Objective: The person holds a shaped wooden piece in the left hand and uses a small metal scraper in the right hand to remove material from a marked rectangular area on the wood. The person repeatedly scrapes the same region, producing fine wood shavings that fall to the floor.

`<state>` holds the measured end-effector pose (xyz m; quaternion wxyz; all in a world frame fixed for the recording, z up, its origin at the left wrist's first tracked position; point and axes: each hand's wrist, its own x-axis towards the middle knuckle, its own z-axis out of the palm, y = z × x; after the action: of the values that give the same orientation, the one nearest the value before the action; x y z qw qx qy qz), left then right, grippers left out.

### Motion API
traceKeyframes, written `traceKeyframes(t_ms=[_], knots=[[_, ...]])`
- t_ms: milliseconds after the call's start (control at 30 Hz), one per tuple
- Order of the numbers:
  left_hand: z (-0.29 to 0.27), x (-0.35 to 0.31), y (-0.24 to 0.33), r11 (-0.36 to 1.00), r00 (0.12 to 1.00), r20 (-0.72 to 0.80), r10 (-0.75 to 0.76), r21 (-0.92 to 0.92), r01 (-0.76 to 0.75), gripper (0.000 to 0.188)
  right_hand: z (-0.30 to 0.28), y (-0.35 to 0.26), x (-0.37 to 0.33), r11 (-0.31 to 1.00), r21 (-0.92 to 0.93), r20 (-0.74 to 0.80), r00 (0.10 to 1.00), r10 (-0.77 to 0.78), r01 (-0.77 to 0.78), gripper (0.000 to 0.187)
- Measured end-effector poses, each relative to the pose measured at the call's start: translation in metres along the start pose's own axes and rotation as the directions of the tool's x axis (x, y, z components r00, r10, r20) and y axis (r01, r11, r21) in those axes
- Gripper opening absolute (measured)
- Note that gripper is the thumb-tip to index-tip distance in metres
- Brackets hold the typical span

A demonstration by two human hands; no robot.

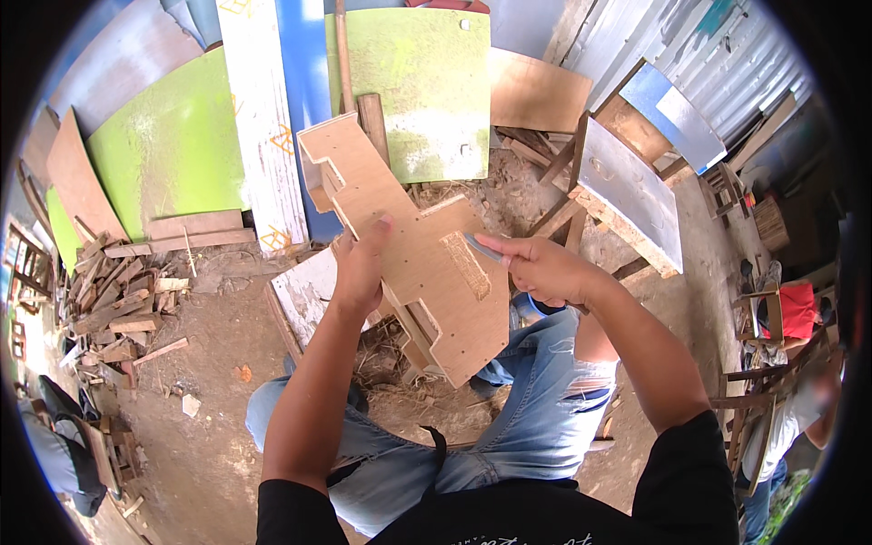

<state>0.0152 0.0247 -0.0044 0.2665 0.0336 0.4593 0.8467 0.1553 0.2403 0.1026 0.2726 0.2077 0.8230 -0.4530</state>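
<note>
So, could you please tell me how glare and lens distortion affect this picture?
Head view: glare whitens the lower part of the central green panel; head view: the upper edge of the left green panel bows, likely fisheye distortion; head view: the plywood workpiece looks fairly sharp.

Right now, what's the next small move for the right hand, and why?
Probably a short, light pass of the blade down the edge of the slot: the right hand holds the tip by the slot's upper end, the slot looks pale and rough, and the left hand grips the plywood piece. Whether the tip touches wood, I can't tell.
</note>
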Motion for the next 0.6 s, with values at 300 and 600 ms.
traceKeyframes(t_ms=[300,600], knots=[[0.003,-0.002,0.001,1.0,0.999,0.027,0.018,0.012,-0.018,0.035,0.02,0.017,-0.005,0.835,-0.52,-0.201,0.924,-0.326,0.181,0.059],[0.004,-0.001,0.004,0.999,1.0,0.024,0.02,0.045,-0.021,0.036,0.03,0.009,-0.008,0.844,-0.512,-0.225,0.924,-0.308,0.157,0.061]])
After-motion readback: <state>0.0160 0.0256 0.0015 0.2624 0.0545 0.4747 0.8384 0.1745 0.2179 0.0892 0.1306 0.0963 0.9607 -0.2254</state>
